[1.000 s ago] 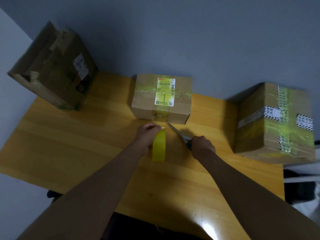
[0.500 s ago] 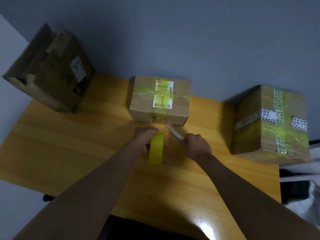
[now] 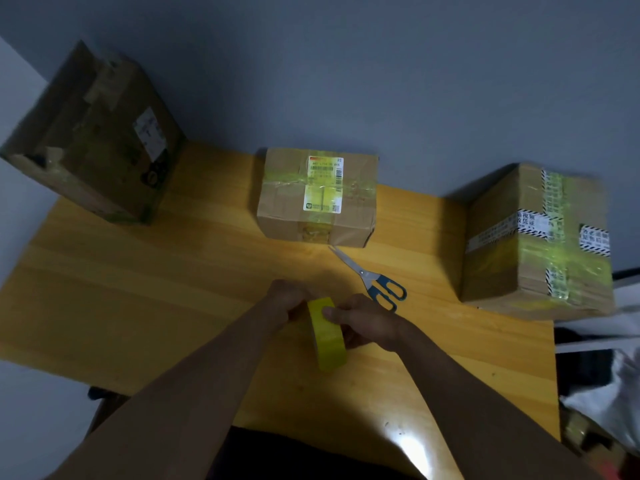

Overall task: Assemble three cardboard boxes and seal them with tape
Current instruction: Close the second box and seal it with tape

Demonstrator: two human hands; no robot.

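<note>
A yellow tape roll (image 3: 328, 337) stands on edge between my hands above the wooden table (image 3: 173, 289). My left hand (image 3: 287, 301) grips its left side and my right hand (image 3: 363, 323) pinches its rim from the right. Blue-handled scissors (image 3: 372, 280) lie on the table just right of my hands, blades pointing at the middle cardboard box (image 3: 317, 199), which is shut and crossed with yellow tape. A larger taped box (image 3: 536, 244) stands at the right. A worn brown box (image 3: 93, 140) stands at the back left.
A grey wall runs behind the table. Right of the table's edge lie white and dark things (image 3: 602, 375) that I cannot make out. Bare wood spreads at the table's left and front.
My right hand has let go of the scissors, which now lie on the table, and has moved left onto the tape roll. The roll has come nearer to me.
</note>
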